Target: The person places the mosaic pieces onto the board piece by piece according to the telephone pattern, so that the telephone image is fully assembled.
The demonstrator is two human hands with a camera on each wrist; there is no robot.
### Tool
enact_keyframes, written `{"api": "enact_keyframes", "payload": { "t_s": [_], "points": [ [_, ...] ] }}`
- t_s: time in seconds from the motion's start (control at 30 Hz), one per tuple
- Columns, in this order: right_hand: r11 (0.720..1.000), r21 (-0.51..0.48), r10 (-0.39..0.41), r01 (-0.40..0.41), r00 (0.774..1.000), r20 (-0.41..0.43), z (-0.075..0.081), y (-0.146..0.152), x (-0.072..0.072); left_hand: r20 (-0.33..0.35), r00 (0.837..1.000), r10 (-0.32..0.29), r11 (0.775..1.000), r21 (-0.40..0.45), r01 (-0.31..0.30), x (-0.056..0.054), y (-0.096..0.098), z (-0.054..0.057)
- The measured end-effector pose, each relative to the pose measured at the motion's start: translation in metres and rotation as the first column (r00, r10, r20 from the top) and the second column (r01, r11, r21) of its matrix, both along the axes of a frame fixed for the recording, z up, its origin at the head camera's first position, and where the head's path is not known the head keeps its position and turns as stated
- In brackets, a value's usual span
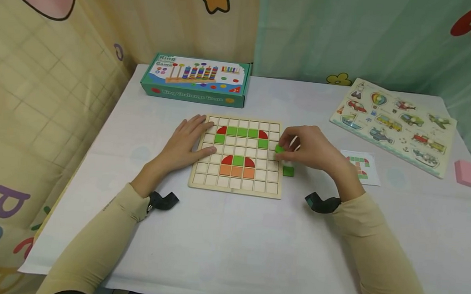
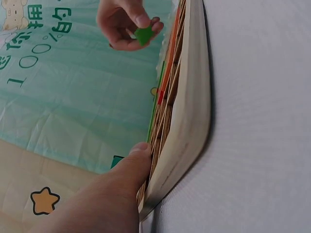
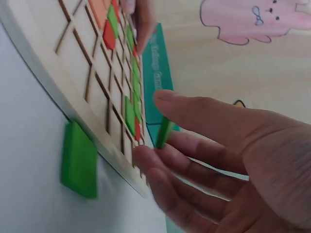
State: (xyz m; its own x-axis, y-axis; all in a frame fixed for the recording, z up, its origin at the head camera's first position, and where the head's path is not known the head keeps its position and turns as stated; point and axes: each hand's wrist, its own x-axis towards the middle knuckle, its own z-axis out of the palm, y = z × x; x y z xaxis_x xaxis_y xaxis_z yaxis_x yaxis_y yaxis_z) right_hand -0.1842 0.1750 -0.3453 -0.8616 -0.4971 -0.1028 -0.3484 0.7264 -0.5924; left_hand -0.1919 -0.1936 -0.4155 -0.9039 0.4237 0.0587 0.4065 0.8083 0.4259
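Note:
A square wooden grid board (image 1: 234,188) lies on the white table, with green square tiles, red quarter-round tiles and orange square tiles set in some cells. My left hand (image 1: 183,144) rests on the board's left edge, fingers spread, the thumb over the outer cells. At the board's right edge my right hand (image 1: 311,147) pinches a green square tile (image 3: 165,132) between thumb and fingers, held above the surface. Another green tile (image 1: 288,171) lies on the table just right of the board, below that hand.
A pattern card (image 1: 371,168) lies partly behind my right wrist. A green Ring Challenge Game box (image 1: 197,80) stands at the back left. A vehicle picture puzzle board (image 1: 393,126) lies at the back right, with a pink block (image 1: 465,173) beside it.

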Motion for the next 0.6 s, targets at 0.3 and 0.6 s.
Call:
{"api": "enact_keyframes", "payload": {
  "t_s": [0.3, 0.6],
  "points": [
    [0.967, -0.224, -0.160, 0.121, 0.973, -0.165, -0.020, -0.039, 0.012, 0.006, 1.000, 0.002, 1.000, 0.004, -0.002, 0.002, -0.001, 0.001],
    [0.946, -0.299, -0.172, 0.129, 0.978, -0.120, -0.030, -0.058, 0.021, 0.001, 1.000, 0.000, 1.000, -0.002, 0.000, 0.001, 0.000, 0.002]
  ]
}}
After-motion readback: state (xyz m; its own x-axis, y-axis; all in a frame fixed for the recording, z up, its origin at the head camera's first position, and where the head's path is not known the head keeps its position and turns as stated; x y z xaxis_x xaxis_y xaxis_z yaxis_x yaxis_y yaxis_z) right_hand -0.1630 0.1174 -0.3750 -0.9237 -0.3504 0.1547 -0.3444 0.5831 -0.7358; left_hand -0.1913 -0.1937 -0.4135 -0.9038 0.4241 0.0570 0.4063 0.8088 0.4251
